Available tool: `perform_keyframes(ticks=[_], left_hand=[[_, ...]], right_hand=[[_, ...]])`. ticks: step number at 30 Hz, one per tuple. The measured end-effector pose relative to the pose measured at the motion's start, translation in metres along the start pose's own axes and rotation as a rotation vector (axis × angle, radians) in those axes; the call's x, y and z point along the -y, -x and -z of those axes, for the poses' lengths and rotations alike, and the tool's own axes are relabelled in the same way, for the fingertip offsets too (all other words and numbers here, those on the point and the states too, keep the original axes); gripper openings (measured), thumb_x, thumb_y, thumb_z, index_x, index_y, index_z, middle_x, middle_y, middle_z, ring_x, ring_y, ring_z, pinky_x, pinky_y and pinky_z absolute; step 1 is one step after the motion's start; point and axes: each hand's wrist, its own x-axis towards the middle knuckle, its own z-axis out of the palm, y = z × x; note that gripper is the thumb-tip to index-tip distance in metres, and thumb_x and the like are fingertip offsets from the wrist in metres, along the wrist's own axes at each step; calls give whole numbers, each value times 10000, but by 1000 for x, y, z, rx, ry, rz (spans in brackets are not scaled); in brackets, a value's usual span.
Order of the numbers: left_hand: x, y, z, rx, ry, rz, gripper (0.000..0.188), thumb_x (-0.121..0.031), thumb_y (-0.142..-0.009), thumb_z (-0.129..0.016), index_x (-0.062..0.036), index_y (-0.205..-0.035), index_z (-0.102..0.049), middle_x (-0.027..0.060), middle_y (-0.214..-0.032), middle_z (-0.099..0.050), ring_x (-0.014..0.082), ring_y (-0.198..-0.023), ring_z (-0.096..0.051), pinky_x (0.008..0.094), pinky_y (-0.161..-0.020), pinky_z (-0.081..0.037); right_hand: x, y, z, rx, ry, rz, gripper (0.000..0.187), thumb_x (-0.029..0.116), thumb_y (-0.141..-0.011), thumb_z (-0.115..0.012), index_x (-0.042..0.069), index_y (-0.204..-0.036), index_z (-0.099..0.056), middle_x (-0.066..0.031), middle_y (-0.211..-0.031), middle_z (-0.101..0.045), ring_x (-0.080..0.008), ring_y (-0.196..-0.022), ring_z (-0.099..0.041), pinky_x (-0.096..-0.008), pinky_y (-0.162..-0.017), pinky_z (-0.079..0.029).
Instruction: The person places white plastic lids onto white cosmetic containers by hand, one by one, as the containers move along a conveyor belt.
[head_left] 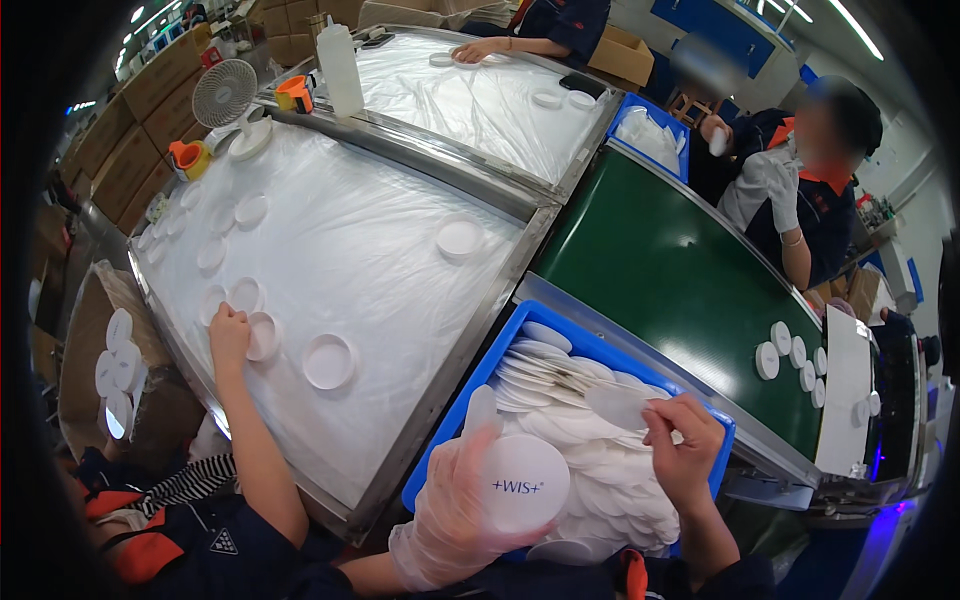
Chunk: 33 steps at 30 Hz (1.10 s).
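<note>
My left hand (440, 515), in a thin clear glove, holds a white round lid (526, 478) with small dark print, its flat face up. My bare right hand (688, 445) pinches a thin white disc (617, 407) by its edge, to the right of the lid and apart from it. Both hands are over a blue bin (418, 478) heaped with similar thin white discs (610, 460). Part of the heap is hidden behind my left hand and the lid.
On the left, a co-worker's hand (230, 330) touches white round lids on a plastic-covered table (390, 290). A green conveyor belt (650, 250) carries several lids (767, 361) at its right end. Another person (790, 190) stands beyond it. A white fan (226, 95) and squeeze bottle (340, 70) stand farther back.
</note>
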Motion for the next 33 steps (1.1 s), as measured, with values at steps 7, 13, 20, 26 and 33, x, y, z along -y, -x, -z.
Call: perform_keyframes(ticks=[7, 13, 20, 26, 33], left_hand=[[-4, -2, 1, 5, -14, -3, 919, -271, -493, -844, 61, -1185, -339, 157, -1091, -470, 309, -867, -504, 359, -686, -456], [-3, -2, 0, 15, -38, -11, 884, -274, -492, -842, 52, -1165, -370, 151, -1054, -484, 302, -854, -517, 354, -675, -461], [-5, -3, -2, 49, -18, 35, 855, -350, -512, -815, 67, -1139, -411, 157, -950, -503, 284, -804, -527, 330, -657, -464], [-8, -5, -1, 65, -7, 43, 859, -355, -497, -819, 68, -1127, -415, 152, -950, -501, 283, -797, -526, 331, -653, -461], [4, -5, -8, 59, 379, 134, 753, -327, -624, -770, 30, -1180, -408, 144, -995, -502, 254, -829, -531, 314, -691, -456]], right_hand=[[-11, 16, 5, 17, -196, -222, 40, -43, -783, -572, -51, -813, -598, -79, -655, -550, -108, -497, -564, -202, -449, -439], [-15, 23, 0, 58, -278, -348, 28, -33, -793, -570, -52, -796, -590, -63, -662, -550, -92, -506, -558, -200, -455, -443], [-17, 28, -2, 89, -290, -361, 30, -25, -793, -578, -50, -783, -589, -60, -663, -550, -90, -509, -557, -198, -457, -440], [-18, 31, -1, 95, -294, -369, 32, -21, -792, -581, -49, -779, -589, -61, -666, -550, -95, -505, -559, -199, -453, -436], [-17, 31, -2, 58, -399, -379, 26, -34, -787, -576, -54, -773, -585, -69, -672, -554, -100, -512, -573, -200, -450, -435]])
